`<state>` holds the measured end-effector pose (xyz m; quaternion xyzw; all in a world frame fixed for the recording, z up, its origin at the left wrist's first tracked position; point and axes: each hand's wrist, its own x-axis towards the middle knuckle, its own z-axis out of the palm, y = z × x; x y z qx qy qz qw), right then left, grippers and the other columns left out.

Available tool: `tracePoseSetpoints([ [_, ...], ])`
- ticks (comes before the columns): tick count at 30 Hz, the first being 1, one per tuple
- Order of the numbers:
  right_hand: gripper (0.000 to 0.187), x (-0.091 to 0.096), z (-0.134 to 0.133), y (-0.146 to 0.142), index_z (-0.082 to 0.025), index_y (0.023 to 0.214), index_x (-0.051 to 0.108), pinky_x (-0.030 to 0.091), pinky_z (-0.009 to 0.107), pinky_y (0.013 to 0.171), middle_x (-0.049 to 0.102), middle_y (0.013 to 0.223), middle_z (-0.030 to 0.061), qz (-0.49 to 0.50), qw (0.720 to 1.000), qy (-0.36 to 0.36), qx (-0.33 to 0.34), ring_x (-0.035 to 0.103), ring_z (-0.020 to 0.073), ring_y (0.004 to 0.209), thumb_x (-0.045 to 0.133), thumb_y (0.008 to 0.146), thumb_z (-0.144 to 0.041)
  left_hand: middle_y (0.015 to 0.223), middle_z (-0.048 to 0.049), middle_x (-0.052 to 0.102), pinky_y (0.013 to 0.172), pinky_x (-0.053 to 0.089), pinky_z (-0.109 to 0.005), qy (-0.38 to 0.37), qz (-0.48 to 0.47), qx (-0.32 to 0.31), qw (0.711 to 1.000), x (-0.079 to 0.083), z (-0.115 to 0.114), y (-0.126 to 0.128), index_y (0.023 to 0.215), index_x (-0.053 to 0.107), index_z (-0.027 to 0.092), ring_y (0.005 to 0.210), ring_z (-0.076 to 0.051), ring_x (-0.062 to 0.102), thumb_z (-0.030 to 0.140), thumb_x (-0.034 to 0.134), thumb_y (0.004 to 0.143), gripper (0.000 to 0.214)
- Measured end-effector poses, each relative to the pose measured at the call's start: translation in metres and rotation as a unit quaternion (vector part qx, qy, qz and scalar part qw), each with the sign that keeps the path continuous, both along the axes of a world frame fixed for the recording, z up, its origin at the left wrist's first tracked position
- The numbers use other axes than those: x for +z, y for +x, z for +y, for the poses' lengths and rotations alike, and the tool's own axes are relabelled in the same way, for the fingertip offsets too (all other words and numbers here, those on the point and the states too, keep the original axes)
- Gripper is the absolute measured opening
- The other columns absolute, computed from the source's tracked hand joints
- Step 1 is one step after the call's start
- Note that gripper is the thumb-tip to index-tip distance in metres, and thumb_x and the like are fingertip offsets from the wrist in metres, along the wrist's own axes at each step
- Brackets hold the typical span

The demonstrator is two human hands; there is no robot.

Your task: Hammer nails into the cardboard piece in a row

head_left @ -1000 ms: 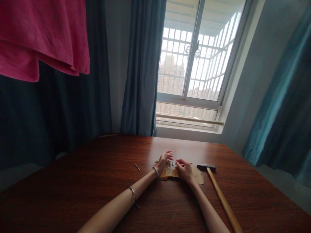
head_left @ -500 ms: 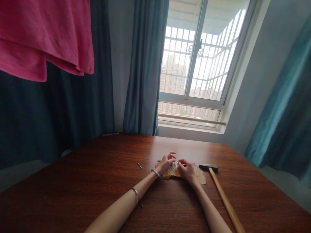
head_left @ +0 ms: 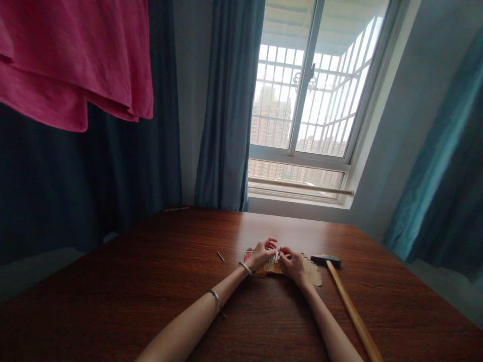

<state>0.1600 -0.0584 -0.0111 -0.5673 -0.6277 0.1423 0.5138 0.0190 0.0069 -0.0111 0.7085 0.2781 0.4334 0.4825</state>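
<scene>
A tan, flat piece with rows of small dark holes or marks [head_left: 314, 275] lies on the table under both hands, its left end pinkish red. My left hand [head_left: 263, 253] rests over its left part, fingers loosely bent and apart, wearing a bracelet at the wrist. Across from it, my right hand [head_left: 293, 262] has thumb and forefinger pinched together above the middle of the piece. What sits in that pinch is too small to make out. The fingertips of the two hands nearly meet. My fingers hide much of the piece's centre.
To the right lies a hammer [head_left: 349, 301] with a dark head and long wooden handle. A short metal punch or pin [head_left: 221, 257] lies left of the hands on the brown wooden table [head_left: 124, 301]. A pink cloth [head_left: 113, 65] hangs at upper left, before dark curtains.
My left fingers have come slightly closer to the right fingertips. The right hand keeps its pinch over the piece. The whole view has shifted a little.
</scene>
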Motion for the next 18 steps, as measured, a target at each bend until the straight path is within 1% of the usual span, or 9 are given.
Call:
tracePoseSetpoints([
  [5, 0.029, 0.0024, -0.0026, -0.0007, -0.019, 0.077, 0.068, 0.048, 0.028, 0.060, 0.070, 0.071, 0.0044, 0.000, 1.000, -0.001, 0.005, 0.063, 0.0189, 0.063, 0.051, 0.071, -0.043, 0.084, -0.0053, 0.062, 0.071, 0.045, -0.027, 0.013, 0.013, 0.010, 1.000, -0.0009, -0.0010, 0.0004, 0.101, 0.058, 0.014, 0.078, -0.016, 0.057, 0.015, 0.058, 0.065, 0.036],
  [8, 0.030, 0.0015, -0.0022, -0.0002, -0.019, 0.078, 0.068, 0.048, 0.028, 0.060, 0.070, 0.071, 0.0048, -0.001, 1.000, -0.001, 0.006, 0.062, 0.0189, 0.062, 0.052, 0.071, -0.042, 0.084, -0.0055, 0.062, 0.070, 0.045, -0.027, 0.017, 0.020, 0.003, 1.000, 0.0003, -0.0027, 0.0001, 0.101, 0.058, 0.014, 0.078, -0.016, 0.057, 0.015, 0.059, 0.064, 0.036],
  [12, 0.028, -0.0004, -0.0023, 0.0006, -0.019, 0.078, 0.069, 0.048, 0.028, 0.060, 0.070, 0.070, 0.0045, -0.010, 1.000, 0.001, 0.009, 0.062, 0.0185, 0.061, 0.052, 0.071, -0.040, 0.082, -0.0052, 0.063, 0.070, 0.045, -0.027, 0.042, 0.030, -0.004, 0.999, 0.0017, -0.0046, -0.0006, 0.097, 0.060, 0.013, 0.076, -0.016, 0.058, 0.022, 0.062, 0.065, 0.033],
  [18, 0.026, -0.0010, -0.0038, 0.0018, -0.021, 0.077, 0.070, 0.047, 0.027, 0.062, 0.070, 0.073, 0.0036, -0.021, 1.000, 0.005, 0.018, 0.062, 0.0184, 0.065, 0.051, 0.072, -0.039, 0.079, -0.0046, 0.065, 0.068, 0.045, -0.027, 0.051, 0.057, 0.018, 0.997, -0.0001, -0.0049, -0.0001, 0.085, 0.064, 0.013, 0.075, -0.016, 0.058, 0.032, 0.062, 0.066, 0.027],
])
